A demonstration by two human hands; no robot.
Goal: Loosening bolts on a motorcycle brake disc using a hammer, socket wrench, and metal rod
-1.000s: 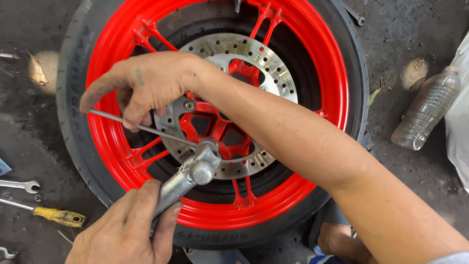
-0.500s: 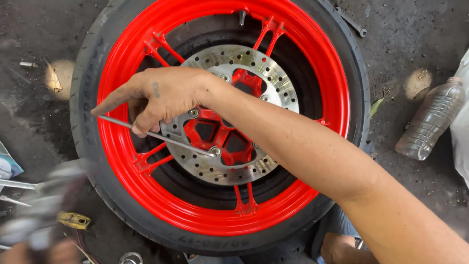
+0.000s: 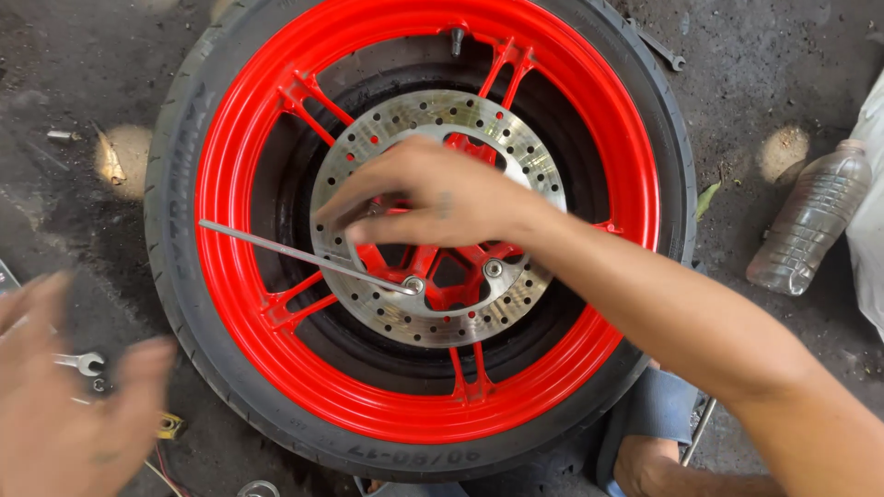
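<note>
Your right hand (image 3: 442, 198) rests mid-frame on the one brake disc (image 3: 516, 143) of the red wheel (image 3: 221, 184), fingers loosely curled, empty. One thin wrench (image 3: 295, 253) spans disc to rim. Your left hand (image 3: 64, 387) blurs lower left, grip unclear.

The red wheel (image 3: 230, 184) in its black tyre (image 3: 175, 267) filled most of the ground. Gaps between the spokes (image 3: 304, 97) stayed open at the left and bottom. The right hand (image 3: 433, 198) covered the brake disc (image 3: 433, 115) centre, and a thin wrench (image 3: 304, 253) barred the left gap. The blurred left hand (image 3: 64, 405) blocked the spanner (image 3: 81, 362). A plastic bottle (image 3: 810, 221) lay at the right, well apart.
</note>
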